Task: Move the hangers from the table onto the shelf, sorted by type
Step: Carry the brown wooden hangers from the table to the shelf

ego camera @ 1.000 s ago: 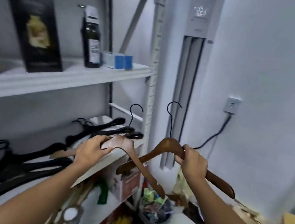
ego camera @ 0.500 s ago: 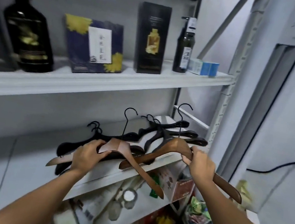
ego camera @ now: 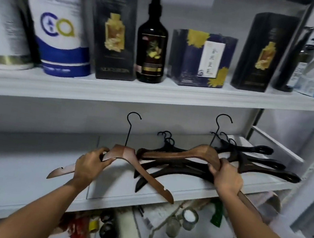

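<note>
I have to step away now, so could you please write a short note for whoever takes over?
Left hand: grip shut on one brown wooden hanger.
Right hand: grip shut on a second brown wooden hanger.
Both are held over the middle shelf.
Done: black hangers already lie piled on that shelf's right part.
Left: lay both wooden hangers on the shelf, apart from the black ones. The table is out of view.
</note>
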The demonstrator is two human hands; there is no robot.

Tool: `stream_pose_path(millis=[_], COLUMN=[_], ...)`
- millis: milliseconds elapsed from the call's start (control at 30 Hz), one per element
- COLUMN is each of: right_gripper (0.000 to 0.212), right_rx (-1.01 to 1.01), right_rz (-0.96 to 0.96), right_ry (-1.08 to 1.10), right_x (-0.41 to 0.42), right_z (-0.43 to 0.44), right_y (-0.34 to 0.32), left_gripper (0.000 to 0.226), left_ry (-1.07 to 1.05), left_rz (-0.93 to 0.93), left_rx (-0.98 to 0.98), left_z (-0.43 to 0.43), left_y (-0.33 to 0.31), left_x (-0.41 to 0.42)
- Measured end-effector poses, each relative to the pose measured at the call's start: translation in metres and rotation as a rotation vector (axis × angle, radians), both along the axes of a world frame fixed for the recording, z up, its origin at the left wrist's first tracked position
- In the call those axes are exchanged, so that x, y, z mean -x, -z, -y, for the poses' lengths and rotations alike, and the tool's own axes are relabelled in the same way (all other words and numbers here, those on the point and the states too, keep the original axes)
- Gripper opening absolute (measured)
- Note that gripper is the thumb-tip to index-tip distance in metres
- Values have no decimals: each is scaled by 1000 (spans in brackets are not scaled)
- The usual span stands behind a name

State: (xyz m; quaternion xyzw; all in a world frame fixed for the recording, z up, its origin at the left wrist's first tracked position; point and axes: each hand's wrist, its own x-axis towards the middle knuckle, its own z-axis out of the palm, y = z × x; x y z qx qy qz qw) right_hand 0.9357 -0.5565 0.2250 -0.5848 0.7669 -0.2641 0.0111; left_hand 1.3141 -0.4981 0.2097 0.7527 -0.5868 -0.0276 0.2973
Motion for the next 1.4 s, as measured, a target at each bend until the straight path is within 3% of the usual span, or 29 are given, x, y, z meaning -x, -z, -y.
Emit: stream_pose_path(millis=[433, 767, 1067, 1400], right_gripper=[38, 44, 37, 37], right_rx=[19, -87, -52, -45], right_rz=[134, 77, 93, 69], right_ry=[-173, -315, -455, -452], right_x=[-109, -135, -161, -183], right_z=[39, 90, 132, 141], right_y=[21, 26, 25, 34], left_gripper=[36, 35, 34, 30], left_ry=[-174, -241, -263, -282], left_rz=[-80, -126, -151, -166], left_rx=[-53, -145, -210, -227], left_z=[-13, 21, 48, 82], left_y=[37, 52, 56, 64], left_x=[-112, -124, -135, -165])
